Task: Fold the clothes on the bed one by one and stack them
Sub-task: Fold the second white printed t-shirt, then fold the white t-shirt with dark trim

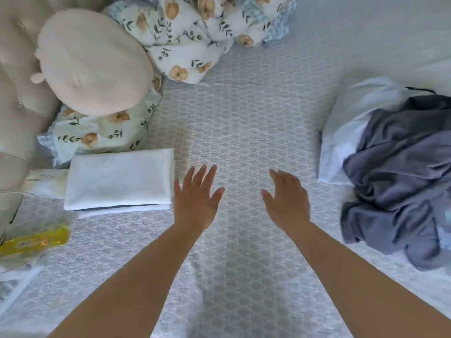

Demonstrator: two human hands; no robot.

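Note:
A folded white garment (pixel 119 179) lies flat on the bed at the left, on top of other folded pieces whose edges show below it. At the right sits a heap of unfolded clothes: crumpled grey-blue fabric (pixel 400 181) over a white garment (pixel 346 132). My left hand (pixel 195 198) hovers over the patterned bedspread (pixel 244 118) just right of the folded stack, fingers spread and holding nothing. My right hand (pixel 288 201) is a little to its right, fingers relaxed, also holding nothing, well left of the heap.
A round beige plush cushion (pixel 92 62) and a floral quilt (pixel 190 32) lie at the back left. A floral pillow (pixel 97 132) sits behind the folded stack. A yellow packet (pixel 34 241) lies at the left edge.

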